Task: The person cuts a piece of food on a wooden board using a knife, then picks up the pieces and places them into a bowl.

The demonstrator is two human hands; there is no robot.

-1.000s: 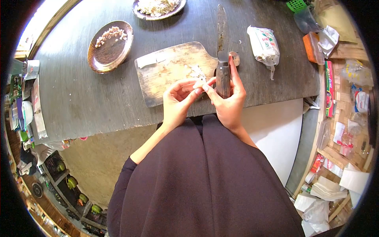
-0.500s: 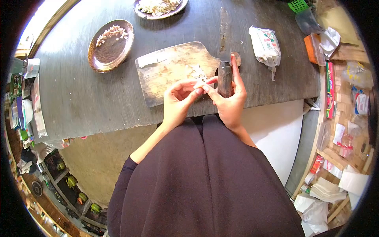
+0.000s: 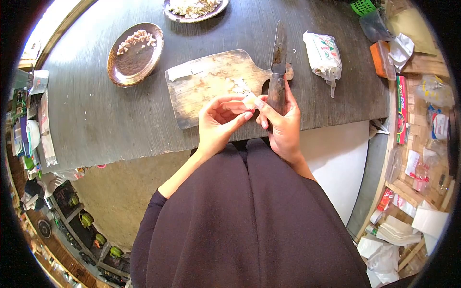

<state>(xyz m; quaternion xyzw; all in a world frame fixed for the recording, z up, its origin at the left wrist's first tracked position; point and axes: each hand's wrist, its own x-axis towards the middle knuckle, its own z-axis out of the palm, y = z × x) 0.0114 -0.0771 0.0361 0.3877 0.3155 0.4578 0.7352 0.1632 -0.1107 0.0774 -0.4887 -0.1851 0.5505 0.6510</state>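
Note:
Close to the front edge of the dark table, my left hand [image 3: 221,125] has its fingers curled around a small pale piece [image 3: 249,102], perhaps a clove. My right hand [image 3: 284,126] grips the dark handle of a knife [image 3: 278,53], its blade pointing up and away from me. The thumb of that hand also touches the pale piece. Just beyond my hands lies a wooden cutting board [image 3: 211,77] with small pale scraps [image 3: 240,86] near its middle right and a flat whitish strip [image 3: 186,71] at its upper left.
A brown oval plate [image 3: 129,69] with chopped pieces stands left of the board. Another plate [image 3: 196,19] with pale shreds is at the far edge. A white plastic packet [image 3: 322,54] lies to the right, an orange container [image 3: 382,58] beyond it.
The knife has tilted slightly to the right and come nearer to me. My right index finger has moved down alongside the handle. The pale piece between my hands shows more.

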